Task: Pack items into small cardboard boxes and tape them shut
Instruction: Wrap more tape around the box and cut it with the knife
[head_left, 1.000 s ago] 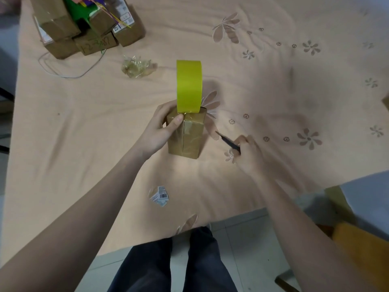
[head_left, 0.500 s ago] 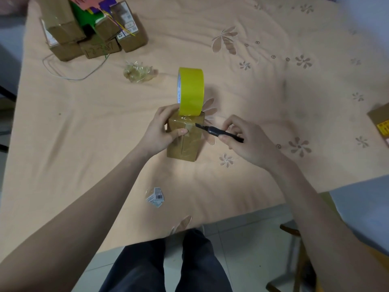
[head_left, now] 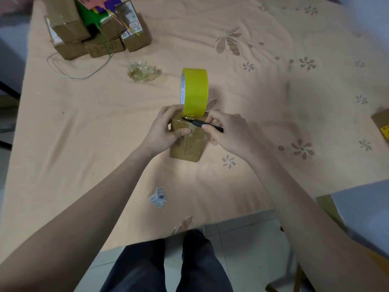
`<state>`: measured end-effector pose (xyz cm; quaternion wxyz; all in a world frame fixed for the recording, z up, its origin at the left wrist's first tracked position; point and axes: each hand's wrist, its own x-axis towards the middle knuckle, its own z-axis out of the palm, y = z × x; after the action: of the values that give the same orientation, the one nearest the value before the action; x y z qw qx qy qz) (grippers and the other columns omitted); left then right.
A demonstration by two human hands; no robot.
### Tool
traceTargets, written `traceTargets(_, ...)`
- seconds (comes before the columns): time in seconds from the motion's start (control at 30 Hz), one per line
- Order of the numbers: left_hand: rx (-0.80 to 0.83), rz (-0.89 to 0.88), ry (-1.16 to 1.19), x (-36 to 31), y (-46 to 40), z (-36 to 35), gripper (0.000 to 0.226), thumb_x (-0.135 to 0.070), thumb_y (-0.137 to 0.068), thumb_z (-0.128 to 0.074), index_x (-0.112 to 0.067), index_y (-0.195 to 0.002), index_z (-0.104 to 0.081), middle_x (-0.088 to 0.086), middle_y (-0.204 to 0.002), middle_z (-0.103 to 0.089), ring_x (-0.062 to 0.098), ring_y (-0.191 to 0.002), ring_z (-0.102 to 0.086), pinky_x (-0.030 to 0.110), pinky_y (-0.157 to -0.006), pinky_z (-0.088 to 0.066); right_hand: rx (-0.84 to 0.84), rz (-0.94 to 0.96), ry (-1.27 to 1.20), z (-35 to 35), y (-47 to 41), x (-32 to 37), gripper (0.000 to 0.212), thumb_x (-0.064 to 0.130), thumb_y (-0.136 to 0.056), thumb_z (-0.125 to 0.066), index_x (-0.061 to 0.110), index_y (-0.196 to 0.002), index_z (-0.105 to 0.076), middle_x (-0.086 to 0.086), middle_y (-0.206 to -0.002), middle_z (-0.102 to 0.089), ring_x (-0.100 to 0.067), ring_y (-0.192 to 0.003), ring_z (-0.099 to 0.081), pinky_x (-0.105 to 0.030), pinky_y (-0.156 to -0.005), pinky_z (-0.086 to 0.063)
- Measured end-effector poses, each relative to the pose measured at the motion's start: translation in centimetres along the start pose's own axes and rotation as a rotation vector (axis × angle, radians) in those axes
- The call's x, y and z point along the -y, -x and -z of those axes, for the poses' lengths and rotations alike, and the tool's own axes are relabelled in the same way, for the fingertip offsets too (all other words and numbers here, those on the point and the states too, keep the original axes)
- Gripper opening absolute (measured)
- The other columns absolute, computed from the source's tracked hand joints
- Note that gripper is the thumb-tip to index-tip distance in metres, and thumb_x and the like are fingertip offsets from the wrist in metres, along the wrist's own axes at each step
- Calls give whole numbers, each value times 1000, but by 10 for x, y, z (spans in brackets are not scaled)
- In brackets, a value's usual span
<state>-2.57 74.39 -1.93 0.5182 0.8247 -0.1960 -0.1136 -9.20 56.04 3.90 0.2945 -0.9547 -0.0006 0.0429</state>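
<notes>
Near the counter's front edge, a torn barcode label lies on the peach, flower-printed cloth. Mid-counter, our left hand grips the small cardboard box, thumb pressed on its taped top; our right hand pinches a black cutter, tip at the tape running to the yellow tape roll standing on edge behind. The box looks light and stiff, its taped faces slick; best held by the side walls. Beyond lie crumpled tape, a wire and stacked boxes.
</notes>
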Motion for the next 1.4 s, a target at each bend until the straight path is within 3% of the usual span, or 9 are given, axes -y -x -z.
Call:
traceTargets(0.17,-1,-15,-32,0,1,0,57,-6,-77,-75,-10,-128,-51,12,-126,-47,12,-112,-47,25,-99,-40,4,1,-13,-1,-1,1,12,35,-92,-56,25,-85,-55,-1,-74,-67,-24,-75,-59,-34,-67,-46)
traceTargets(0.3,1,-22,-43,-1,2,-1,56,-8,-76,-75,-12,-127,-53,10,-126,-48,10,-111,-48,26,-100,-40,3,-34,13,-3,-3,3,13,37,-92,-57,30,-81,-53,4,-72,-64,-20,-79,-57,-27,-63,-32)
traceTargets(0.47,-3,-25,-71,1,0,1,53,-10,-76,-76,-14,-125,-54,8,-124,-49,9,-106,-48,24,-96,-41,-34,-67,68,1,-2,3,15,37,-90,-59,29,-79,-54,-1,-76,-60,-25,-80,-54,-28,-60,-31)
traceTargets(0.63,0,0,-53,2,0,2,52,-9,-76,-76,-13,-123,-54,8,-122,-48,12,-105,-50,25,-95,-43,-21,-183,202,18,3,-21,13,37,-88,-56,25,-84,-58,-10,-86,-67,-35,-88,-59,-37,-74,-48)
traceTargets(0.8,-39,22,-23,3,2,5,48,-7,-77,-74,-12,-120,-53,11,-120,-51,11,-107,-48,22,-94,-41,-43,-286,89,35,29,-58,15,33,-88,-60,19,-84,-60,-2,-69,-68,-26,-70,-60,-35,-66,-47)
traceTargets(0.97,-10,57,-14,-3,0,2,52,-10,-77,-76,-16,-124,-55,8,-121,-50,14,-109,-52,17,-95,-41,-69,-348,-46,-7,30,-65,15,26,-89,-60,18,-101,-54,-3,-96,-61,-22,-81,-55,-30,-66,-33)
traceTargets(1.07,19,105,15,-5,4,5,52,-16,-77,-76,-21,-124,-55,5,-121,-53,13,-106,-56,16,-92,-42,-8,-356,32,-41,29,-69,29,9,-87,-54,7,-116,-52,-13,-113,-57,-30,-101,-56,-34,-82,-41)
traceTargets(1.27,71,215,79,-7,6,19,54,-29,-76,-77,-30,-125,-54,2,-119,-57,14,-100,-59,12,-80,-46,5,-330,144,-92,30,-72,22,11,-81,-55,10,-102,-62,-7,-103,-63,-30,-100,-58,-36,-83,-47)
traceTargets(1.4,100,275,86,-5,8,29,52,-31,-75,-77,-37,-121,-54,-1,-115,-55,10,-83,-60,10,-67,-49,-51,-305,199,-105,29,-74,27,6,-79,-55,10,-104,-63,-6,-107,-59,-28,-105,-54,-36,-89,-44)
